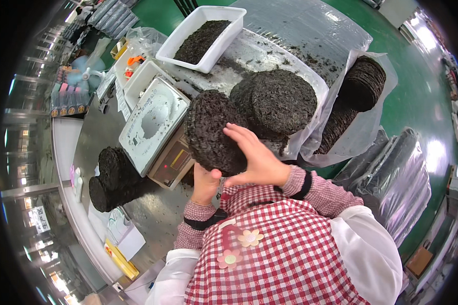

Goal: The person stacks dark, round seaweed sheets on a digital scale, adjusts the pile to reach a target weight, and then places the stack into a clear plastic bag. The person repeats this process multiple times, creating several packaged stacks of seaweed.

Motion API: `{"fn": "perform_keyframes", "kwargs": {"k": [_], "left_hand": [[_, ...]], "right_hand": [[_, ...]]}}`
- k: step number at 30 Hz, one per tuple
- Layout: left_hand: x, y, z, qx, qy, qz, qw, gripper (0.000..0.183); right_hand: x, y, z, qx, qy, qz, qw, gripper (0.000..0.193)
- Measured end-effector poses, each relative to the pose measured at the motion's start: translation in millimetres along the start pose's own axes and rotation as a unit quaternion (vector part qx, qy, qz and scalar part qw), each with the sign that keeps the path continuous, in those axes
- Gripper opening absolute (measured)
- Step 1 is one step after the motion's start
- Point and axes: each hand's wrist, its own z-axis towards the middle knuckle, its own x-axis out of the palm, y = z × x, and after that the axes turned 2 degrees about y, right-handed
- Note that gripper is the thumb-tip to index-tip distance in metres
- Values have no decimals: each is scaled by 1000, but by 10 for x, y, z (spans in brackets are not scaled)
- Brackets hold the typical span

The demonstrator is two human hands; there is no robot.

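Note:
Held up in front of my apron is a thick stack of dark round dried seaweed sheets (213, 129), tilted on its edge. My left hand (204, 184) grips its lower edge, the thumb showing and most fingers hidden behind it. Over its right side my right hand (257, 157) presses, fingers on the flat face and thumb at the bottom. Just beyond, more piled seaweed rounds (282, 101) rest on a whitish surface. Left of the held stack is a weighing scale (155, 119) with crumbs on its pan.
A white tub (165, 52) of loose seaweed bits stands at the far side. At right, a plastic bag (359, 124) holds more rounds. Dark seaweed piles (117, 175) lie left of the scale. Wrapped packs (392, 178) stand at lower right, and a small fan (86, 73) at upper left.

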Motion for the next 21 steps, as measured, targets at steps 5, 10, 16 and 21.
{"fn": "perform_keyframes", "kwargs": {"k": [5, 10, 16, 21], "left_hand": [[26, -20, 18, 5, 22, -16, 1000, 96], [-177, -26, -42, -56, -65, -45, 995, 53], [-385, -104, 18, -31, -97, -285, 953, 47], [-369, -121, 71, -45, -86, -289, 952, 50]], "right_hand": [[-71, -52, -13, 5, 8, 10, 1000, 106], [-221, -256, -150, 107, -120, 102, 982, 59], [-547, -854, -483, 152, -383, 348, 842, 34], [-798, -593, -289, 81, -123, -297, 944, 71]]}}
